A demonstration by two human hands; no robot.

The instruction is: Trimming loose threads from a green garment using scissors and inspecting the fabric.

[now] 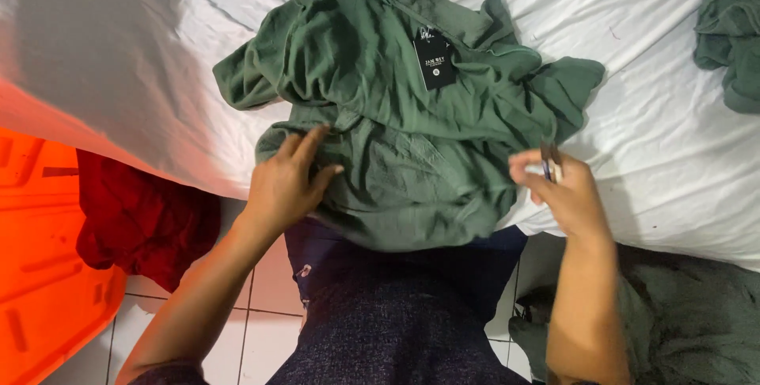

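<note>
Green shirt [412, 116] lies crumpled on the white sheet [665, 139], at twelve o'clock from me. My left hand [286, 183] presses it, fingers spread. My right hand [564, 191] pinches small scissors [549, 160] at three o'clock.

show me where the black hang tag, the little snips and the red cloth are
black hang tag [435, 61], head view, middle of the card.
snips [548, 162], head view, blades above the right hand's fingers.
red cloth [134, 215], head view, its middle folds.

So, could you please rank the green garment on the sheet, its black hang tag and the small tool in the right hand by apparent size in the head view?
1. Green garment, by far the largest.
2. Black hang tag.
3. Small tool, mostly hidden in the right hand, so its rank is unsure.
</note>
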